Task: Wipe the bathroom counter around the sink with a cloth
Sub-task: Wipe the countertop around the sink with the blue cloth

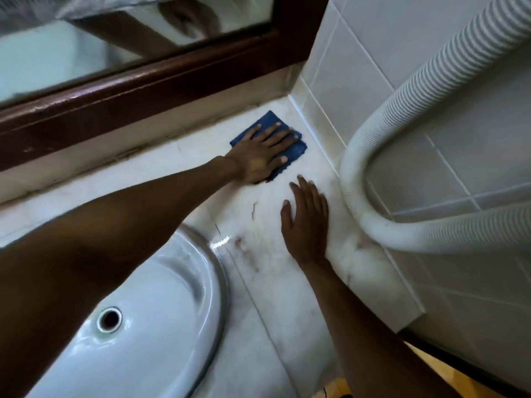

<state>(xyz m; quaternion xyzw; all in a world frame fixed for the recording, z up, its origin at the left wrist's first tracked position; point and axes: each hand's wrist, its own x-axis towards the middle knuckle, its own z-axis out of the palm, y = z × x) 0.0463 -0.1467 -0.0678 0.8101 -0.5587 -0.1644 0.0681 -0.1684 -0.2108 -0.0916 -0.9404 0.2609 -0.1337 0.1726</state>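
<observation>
Left hand [263, 156] presses a blue cloth [297, 146] flat, fingers spread; right hand [306, 222] lies open beside the empty sink [161, 305].

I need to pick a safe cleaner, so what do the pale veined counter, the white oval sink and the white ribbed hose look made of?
The pale veined counter looks like polished marble or a look-alike: reddish veins, a glossy highlight. The white oval sink looks like glazed ceramic, smooth with bright reflections. The white ribbed hose seems to be flexible matte plastic, corrugated and bent in a curve.
</observation>
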